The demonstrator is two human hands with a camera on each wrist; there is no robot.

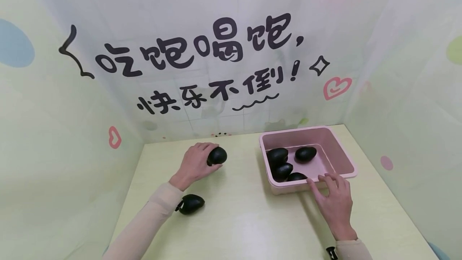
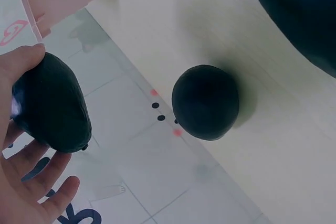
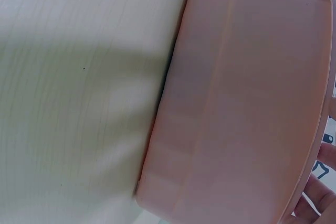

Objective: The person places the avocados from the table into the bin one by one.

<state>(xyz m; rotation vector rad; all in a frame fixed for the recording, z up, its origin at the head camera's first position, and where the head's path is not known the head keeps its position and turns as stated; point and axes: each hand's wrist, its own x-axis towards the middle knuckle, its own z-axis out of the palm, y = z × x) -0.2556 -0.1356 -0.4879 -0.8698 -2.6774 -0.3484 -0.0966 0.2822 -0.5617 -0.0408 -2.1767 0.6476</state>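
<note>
Fingers (image 1: 338, 179) at tub (image 1: 288, 189) — avocados (image 1: 305, 154) inside, head view only.

The held fruit (image 2: 55, 103) is a deep blackish green, nearly black, and the fruits in the bin (image 1: 306, 154) share that darkness with pale glints. The bin (image 3: 262, 98) is plain pink, dusty in the head view (the right wrist view turns it nearer salmon). The table (image 1: 245, 220) is pale cream, streaked with fine wood grain. The person's sleeves (image 1: 144, 220) are a plain beige. Behind, the whitish backdrop (image 1: 162, 3) carries thin grey grid lines, bold black lettering (image 1: 225, 39), a pink outlined heart (image 1: 337, 88) and a pale blue oval (image 1: 16, 43).
</note>
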